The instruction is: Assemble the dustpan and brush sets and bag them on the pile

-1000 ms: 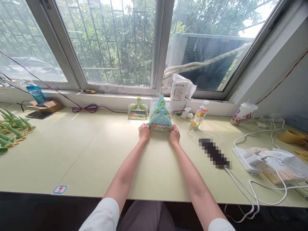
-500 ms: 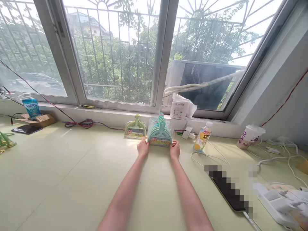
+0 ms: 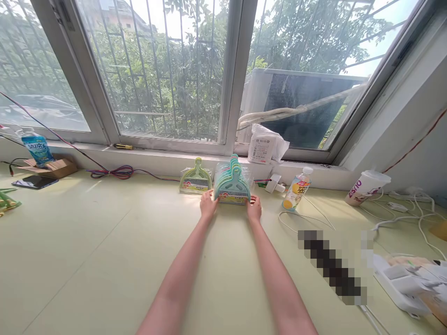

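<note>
Window (image 3: 167,70): barred, spanning the far wall, with a sill that serves as a ledge. A white printed bag (image 3: 266,145) rests on the sill, leaning on the frame.

Table (image 3: 104,260): pale yellow-green and butted against the sill. The middle holds only the person's two forearms, while clutter sits at the margins.

Right margin: a white power strip (image 3: 401,284) with loose cables, kept near the wall, and a blurred dark strip (image 3: 331,265) lying flat.

Row of dustpan sets (image 3: 232,186): teal pans in clear packs, standing on edge one behind another at the far middle of the table, just short of the sill. The handles point up. Thin packs stood this way have little footing, so support from both ends is what keeps them square.

Left hand (image 3: 208,204): set against the row's lower left corner, fingers curled and closed on it.

Right hand (image 3: 254,208): mirrors it at the lower right corner, also curled and gripping. The two hands squeeze inward, bracketing the front pack. How far the fingers wrap behind it cannot be seen.

Single green dustpan set (image 3: 195,179): stands apart, just left of the row, touched by neither hand.

Smaller items: a paper cup (image 3: 365,187) and a yellow-labelled drink bottle (image 3: 296,191) right of the row, and a blue-labelled bottle (image 3: 37,148) on a cardboard box (image 3: 52,167) at far left, all well apart from the hands.
</note>
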A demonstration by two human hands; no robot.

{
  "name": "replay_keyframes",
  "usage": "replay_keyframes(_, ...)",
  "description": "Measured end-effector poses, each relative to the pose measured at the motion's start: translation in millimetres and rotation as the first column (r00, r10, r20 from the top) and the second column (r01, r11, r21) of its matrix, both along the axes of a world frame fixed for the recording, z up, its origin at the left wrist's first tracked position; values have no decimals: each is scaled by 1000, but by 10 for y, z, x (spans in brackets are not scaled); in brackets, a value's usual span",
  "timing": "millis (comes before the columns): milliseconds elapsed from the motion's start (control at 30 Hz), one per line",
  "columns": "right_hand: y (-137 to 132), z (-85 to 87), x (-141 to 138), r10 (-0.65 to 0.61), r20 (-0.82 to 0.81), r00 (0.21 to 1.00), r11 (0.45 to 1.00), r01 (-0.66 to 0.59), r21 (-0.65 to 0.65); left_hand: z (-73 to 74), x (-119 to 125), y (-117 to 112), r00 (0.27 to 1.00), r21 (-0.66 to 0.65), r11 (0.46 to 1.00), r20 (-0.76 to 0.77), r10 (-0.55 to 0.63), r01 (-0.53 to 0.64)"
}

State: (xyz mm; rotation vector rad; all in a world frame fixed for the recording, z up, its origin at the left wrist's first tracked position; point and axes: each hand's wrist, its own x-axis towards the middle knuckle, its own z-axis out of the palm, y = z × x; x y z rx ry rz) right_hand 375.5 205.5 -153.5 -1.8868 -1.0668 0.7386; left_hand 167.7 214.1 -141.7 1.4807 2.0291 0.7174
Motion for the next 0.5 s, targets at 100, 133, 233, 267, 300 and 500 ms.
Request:
replay_keyframes(100, 0, -3, 7, 12, -2, 1000, 999, -12, 32, -24, 9, 6, 999, 27, 1000, 41, -13, 12)
replay_keyframes(133, 3, -6, 8, 15, -2, 1000, 999, -15, 43, -34, 12, 11, 998, 41, 999, 60, -24, 22)
replay_keyframes(233, 18, -14, 9, 21, -3, 1000, 997, -21, 76, -54, 17, 22, 994, 95, 995, 99, -50, 41)
replay_keyframes(267, 22, -16, 9, 23, -4, 1000, 996, -22, 83, -54, 18, 24, 992, 112, 993, 110, -55, 43)
replay_keyframes(300, 26, -18, 8, 23, -6, 1000, 996, -22, 87, -49, 18, 24, 991, 130, 991, 119, -57, 41)
replay_keyframes(500, 40, -23, 14, 13, -3, 1000, 993, -13, 116, 63, 5, -8, 996, 239, 970, 84, 31, -51)
